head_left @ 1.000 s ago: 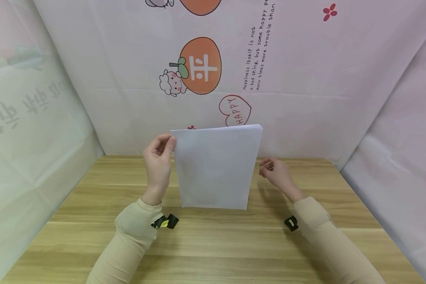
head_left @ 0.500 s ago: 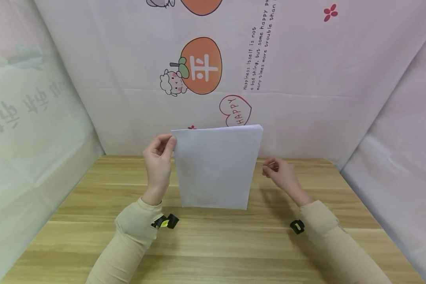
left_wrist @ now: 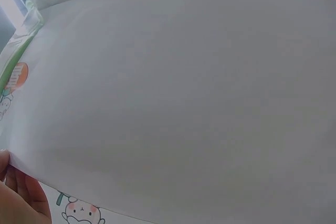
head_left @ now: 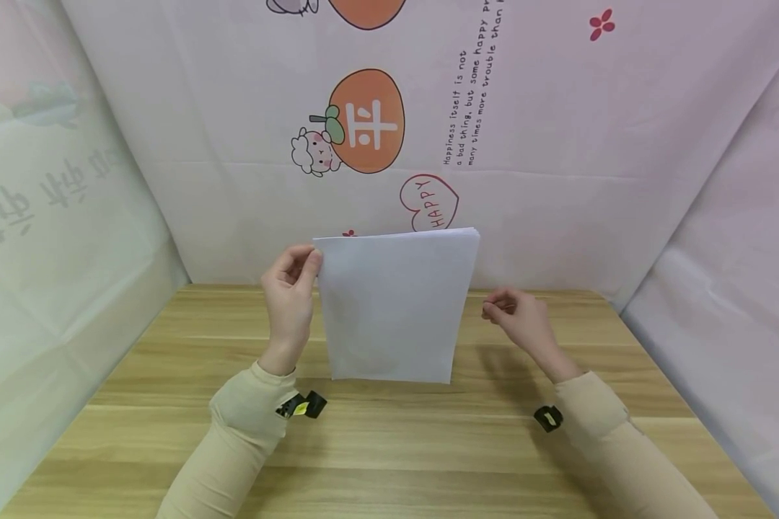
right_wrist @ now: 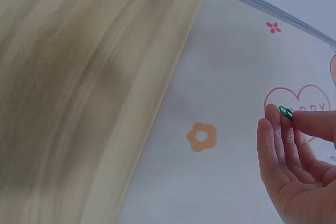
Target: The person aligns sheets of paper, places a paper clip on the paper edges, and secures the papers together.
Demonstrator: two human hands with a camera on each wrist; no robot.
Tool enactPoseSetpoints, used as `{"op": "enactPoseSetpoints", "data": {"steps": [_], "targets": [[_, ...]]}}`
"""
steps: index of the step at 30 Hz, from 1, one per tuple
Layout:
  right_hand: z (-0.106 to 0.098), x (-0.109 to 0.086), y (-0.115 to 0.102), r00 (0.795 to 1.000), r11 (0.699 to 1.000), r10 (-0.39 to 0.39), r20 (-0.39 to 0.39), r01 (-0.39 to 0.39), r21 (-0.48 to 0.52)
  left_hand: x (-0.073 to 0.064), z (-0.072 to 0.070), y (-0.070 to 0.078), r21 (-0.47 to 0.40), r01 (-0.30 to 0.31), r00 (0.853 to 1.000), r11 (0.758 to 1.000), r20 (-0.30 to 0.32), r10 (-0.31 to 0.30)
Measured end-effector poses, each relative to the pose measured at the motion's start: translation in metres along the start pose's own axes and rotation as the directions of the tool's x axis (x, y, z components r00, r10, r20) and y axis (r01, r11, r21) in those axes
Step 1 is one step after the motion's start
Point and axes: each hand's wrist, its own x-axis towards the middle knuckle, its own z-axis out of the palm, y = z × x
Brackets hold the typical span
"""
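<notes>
A stack of white paper (head_left: 396, 310) stands upright, its lower edge close over the table. My left hand (head_left: 290, 303) pinches its upper left corner between thumb and fingers. To the right of the stack, apart from it, is my right hand (head_left: 522, 324). In the right wrist view a small green paper clip (right_wrist: 285, 112) shows between the thumb and fingers of that hand. Layered sheet edges (right_wrist: 252, 1) cross the top of that view. The broad face of the paper (left_wrist: 173, 93) fills most of the left wrist view.
The wooden table (head_left: 389, 461) reaches back to a white printed cloth (head_left: 545, 216) hung behind it, with more cloth at both sides. Black wrist devices (head_left: 548, 418) sit by each sleeve cuff.
My right hand has drawn slightly to the right, away from the paper's edge. The left hand and the stack of paper have stayed in place.
</notes>
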Motion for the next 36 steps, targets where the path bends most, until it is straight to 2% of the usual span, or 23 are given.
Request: {"op": "enactPoseSetpoints", "data": {"steps": [16, 24, 36], "targets": [[-0.013, -0.01, -0.015, 1.0, 0.999, 0.004, -0.012, -0.003, 0.043, 0.0, 0.0, 0.0, -0.004, 0.002, 1.0, 1.0, -0.008, -0.002], [-0.019, -0.013, -0.025, 0.998, 0.998, -0.037, -0.041, 0.039, 0.052, 0.0, 0.001, 0.0, -0.001, 0.003, 1.0, 1.0, -0.007, -0.003], [-0.027, -0.019, -0.045, 0.996, 0.991, -0.075, -0.042, 0.079, 0.103, 0.0, 0.002, 0.001, -0.01, 0.012, 1.0, 1.0, -0.002, -0.012]]}}
